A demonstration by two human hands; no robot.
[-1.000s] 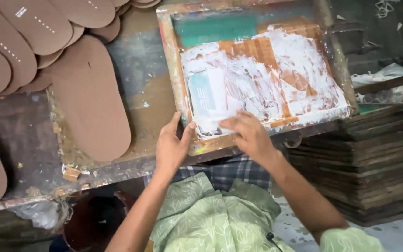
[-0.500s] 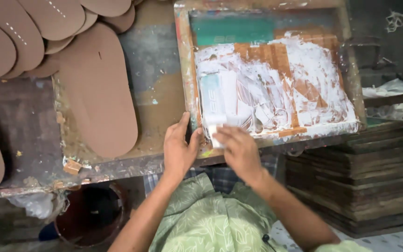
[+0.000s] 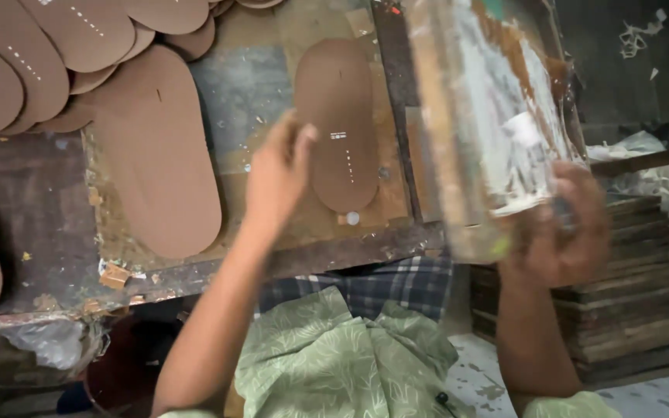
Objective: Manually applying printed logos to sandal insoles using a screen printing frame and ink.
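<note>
No packages, signs or screens are showing; only a small white printed mark (image 3: 338, 136) is sitting just right of the left hand (image 3: 276, 174).

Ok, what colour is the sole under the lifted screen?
Brown, with a line of small white marks: the sole, in the head view.

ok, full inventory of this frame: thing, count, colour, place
printing screen frame: one, wooden, smeared with white and orange ink, tilted up at right
printed sole: one, brown with small white marks, on the bench where the frame lay
plain sole: one, brown, on the bench left of it
stacked soles: many, brown, overlapping, top left
bench: one, worn and stained wood, across the middle
board stack: one pile, dark, lower right
bucket: one, dark reddish, below the bench
left hand: open, beside the printed sole's left edge
right hand: grip on the frame's lower edge
</note>
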